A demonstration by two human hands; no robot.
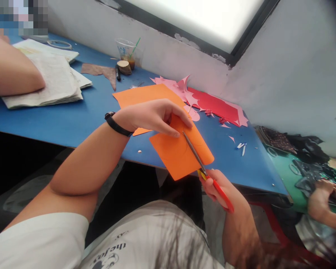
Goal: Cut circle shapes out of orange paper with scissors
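Scissors (204, 172), red handles in the curled right hand (220, 181), blade lying over paper. Paper (173, 155), orange, curled over, at table's (100, 116) near edge, centre; left hand (154, 115) pinching it between thumb and fingers. Red sheet (217, 105) and pink scraps (166, 82), far right. Cup (123, 48), far side, left of centre; wood slice (124, 67) and marker (118, 73) near it. Pale stack (52, 82), left, under another person's arm (14, 71).
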